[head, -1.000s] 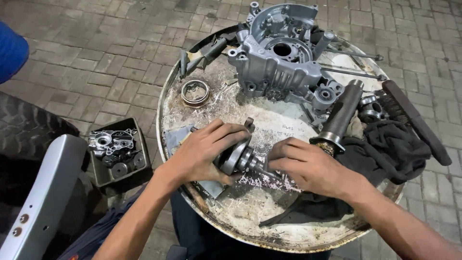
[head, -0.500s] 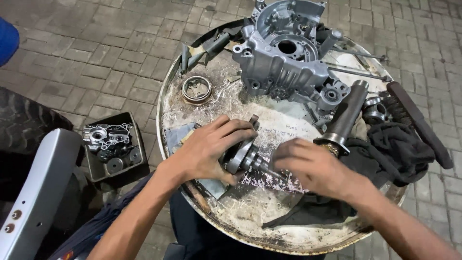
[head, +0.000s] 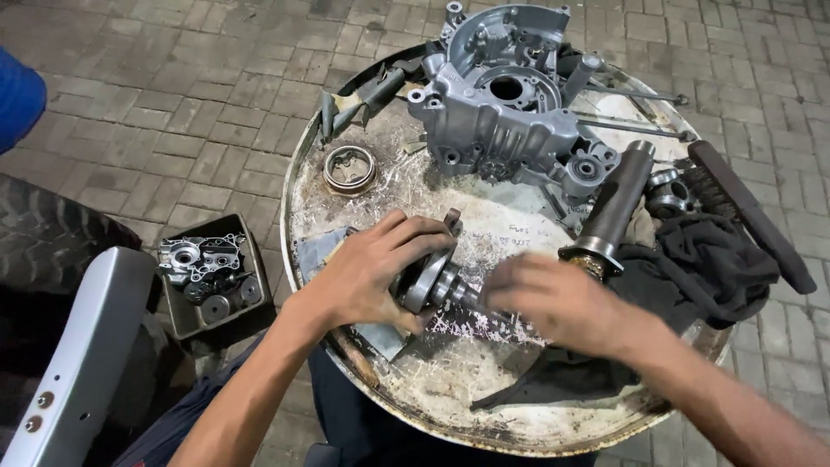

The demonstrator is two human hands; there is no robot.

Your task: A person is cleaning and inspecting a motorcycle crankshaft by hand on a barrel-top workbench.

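Note:
A steel crankshaft [head: 435,280] lies on its side on the round metal drum top [head: 450,389]. My left hand [head: 372,272] wraps over its wide flywheel end and grips it. My right hand [head: 553,298], blurred with motion, is at the thin shaft end, fingers curled around it. Just behind the hands stands a grey aluminium engine crankcase [head: 510,104].
A round bearing ring [head: 350,169] lies at the drum's left. A dark steel tube [head: 609,207], a black rag [head: 700,264], a black brush [head: 748,212] and thin rods [head: 631,125] sit at the right. A box of small parts [head: 212,277] rests on the paved ground at left.
The camera has shifted slightly. My right hand has moved along the crankshaft's thin end and is now blurred; my left hand keeps its grip on the flywheel end.

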